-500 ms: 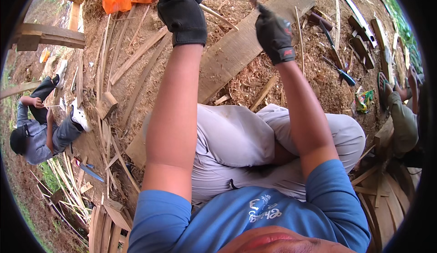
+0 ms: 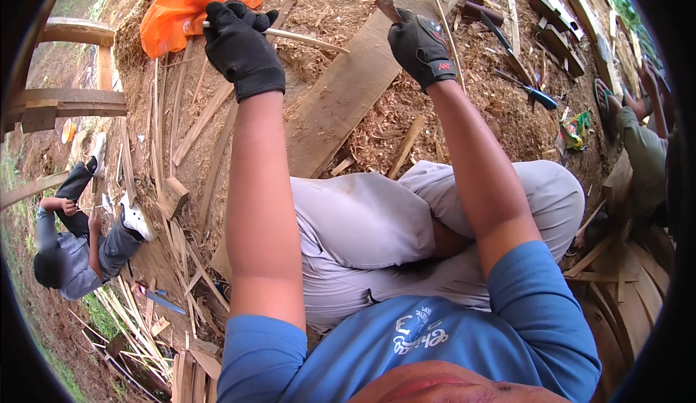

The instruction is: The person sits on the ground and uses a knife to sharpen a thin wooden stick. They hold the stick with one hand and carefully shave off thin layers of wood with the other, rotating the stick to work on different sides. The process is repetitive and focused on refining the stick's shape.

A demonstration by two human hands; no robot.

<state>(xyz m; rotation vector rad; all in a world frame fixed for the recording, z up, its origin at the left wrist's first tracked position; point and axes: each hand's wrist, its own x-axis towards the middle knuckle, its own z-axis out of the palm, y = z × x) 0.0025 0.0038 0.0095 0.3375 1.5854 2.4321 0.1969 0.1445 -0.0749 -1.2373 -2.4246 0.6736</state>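
In a black glove, my left hand [image 2: 243,49] is closed around a thin pale wooden stick [image 2: 308,39]. The stick's longer end points right, over a wide plank [image 2: 341,106] on the ground. My right hand [image 2: 422,46], also gloved in black, is closed on a tool whose short brown blade [image 2: 388,8] sticks out toward the upper left. Its handle is hidden in the fist. The blade and the stick are apart. An orange plastic bag [image 2: 170,22] lies just beyond my left hand.
Shavings and wood strips cover the ground. At right lie a screwdriver-like tool [image 2: 540,97], wooden blocks [image 2: 562,49] and a colourful wrapper [image 2: 576,129]. One person [image 2: 80,247] sits at left holding a thin strip; another [image 2: 641,149] is at the right edge. A timber frame [image 2: 72,102] stands upper left.
The view has shifted slightly. My left hand has drawn left with the stick, and the gap between my hands has widened. Both hands keep their hold.
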